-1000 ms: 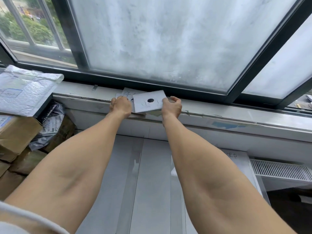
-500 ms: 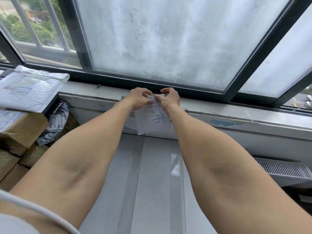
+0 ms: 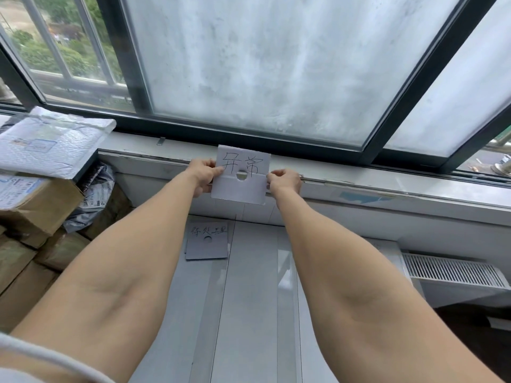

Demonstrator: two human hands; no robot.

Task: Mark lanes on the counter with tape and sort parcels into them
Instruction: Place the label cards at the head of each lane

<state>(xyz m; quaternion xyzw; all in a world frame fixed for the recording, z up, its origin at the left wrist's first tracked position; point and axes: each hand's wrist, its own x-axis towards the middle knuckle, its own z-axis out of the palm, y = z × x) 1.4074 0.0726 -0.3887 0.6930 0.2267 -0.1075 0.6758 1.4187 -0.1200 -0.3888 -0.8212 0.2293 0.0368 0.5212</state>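
Two flat, pale grey rectangular cards show, each with one round hole and black handwriting. The held card [image 3: 240,189] stands upright in front of the window ledge [image 3: 387,186], the left hand [image 3: 203,175] pinching its left edge and the right hand [image 3: 284,180] its right, each grip closed on it, while the second card [image 3: 206,246] lies flat at the far end of the smooth grey bench [image 3: 254,313]. Two glossy tape strips run lengthwise on the bench, the left strip [image 3: 206,313] and the right strip [image 3: 286,272]; at the left, one white bubble mailer [image 3: 52,142] tops one brown cardboard box [image 3: 36,211] beside one crinkled grey plastic bag [image 3: 91,200].
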